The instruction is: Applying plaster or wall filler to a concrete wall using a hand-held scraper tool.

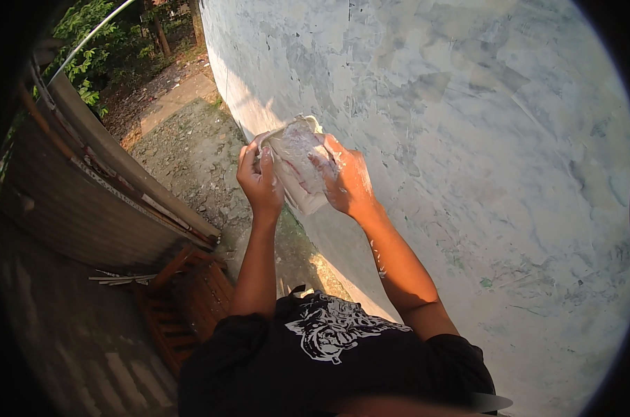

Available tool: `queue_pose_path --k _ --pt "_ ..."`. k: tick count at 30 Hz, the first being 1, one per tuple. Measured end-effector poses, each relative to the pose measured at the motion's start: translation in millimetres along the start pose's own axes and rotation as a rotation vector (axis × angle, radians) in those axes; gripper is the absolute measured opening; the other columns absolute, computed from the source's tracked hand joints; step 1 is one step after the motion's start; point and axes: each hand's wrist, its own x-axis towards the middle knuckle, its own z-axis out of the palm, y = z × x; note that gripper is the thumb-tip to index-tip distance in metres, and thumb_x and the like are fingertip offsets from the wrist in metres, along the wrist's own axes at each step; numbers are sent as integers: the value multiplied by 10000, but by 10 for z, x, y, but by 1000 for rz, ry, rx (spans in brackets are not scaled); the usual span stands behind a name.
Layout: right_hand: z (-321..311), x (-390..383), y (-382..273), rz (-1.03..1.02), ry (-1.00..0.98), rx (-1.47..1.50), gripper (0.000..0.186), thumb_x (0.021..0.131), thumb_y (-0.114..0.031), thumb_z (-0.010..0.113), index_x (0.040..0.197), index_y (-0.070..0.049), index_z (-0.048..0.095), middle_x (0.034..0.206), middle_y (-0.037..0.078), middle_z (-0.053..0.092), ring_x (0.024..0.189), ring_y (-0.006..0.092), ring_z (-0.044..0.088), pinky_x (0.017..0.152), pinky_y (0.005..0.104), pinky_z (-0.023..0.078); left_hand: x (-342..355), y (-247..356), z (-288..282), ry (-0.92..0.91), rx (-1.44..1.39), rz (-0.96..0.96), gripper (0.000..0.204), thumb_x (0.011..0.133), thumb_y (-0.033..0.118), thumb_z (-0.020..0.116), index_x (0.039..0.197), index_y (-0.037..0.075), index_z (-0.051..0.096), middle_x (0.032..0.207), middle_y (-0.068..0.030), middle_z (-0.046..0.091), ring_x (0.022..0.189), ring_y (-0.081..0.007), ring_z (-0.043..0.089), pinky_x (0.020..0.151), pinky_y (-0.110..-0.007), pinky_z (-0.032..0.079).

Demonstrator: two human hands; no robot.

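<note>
Between my two hands, in front of my chest, is a crumpled, whitish bag-like thing coated with wet white paste; its exact kind is not clear. My left hand grips its left edge, thumb on the near face and fingers curled behind. On the other side my right hand holds the right edge, with the thumb pressed on the smeared face. White paste spots both hands and streaks my right forearm. A patchy grey-white wall rises close along my right side, and the bag-like thing is held near it.
A brown wooden chair or bench stands at lower left, with thin white sticks beside it. Behind it runs a corrugated sheet with pipes or poles along its top. Rubble-strewn ground and green plants lie farther off.
</note>
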Motion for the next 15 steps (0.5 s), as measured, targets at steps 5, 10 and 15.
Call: queue_pose_path --k 5,10,15 --pt "-95 -13 244 103 99 255 312 966 -163 678 1191 40 605 940 148 740 788 194 646 745 319 500 38 -12 62 80 -70 -26 290 1030 151 512 1163 -88 611 1070 -84 618 986 -137 581 886 -294 474" --pt "-95 -38 462 348 180 666 441 962 -196 697 1313 20 539 890 65 731 794 100 626 673 239 473 34 -118 6 91 -172 -141 268 1031 177 520 1103 -62 618 921 -44 625 792 -107 603 692 -269 507" --pt "-257 -30 410 390 50 1091 500 974 -14 611 1418 76 399 1279 192 625 1062 217 686 906 333 584 48 -37 67 94 -269 -225 269 1036 191 509 1088 -52 613 872 -31 617 720 -90 593 629 -263 500"
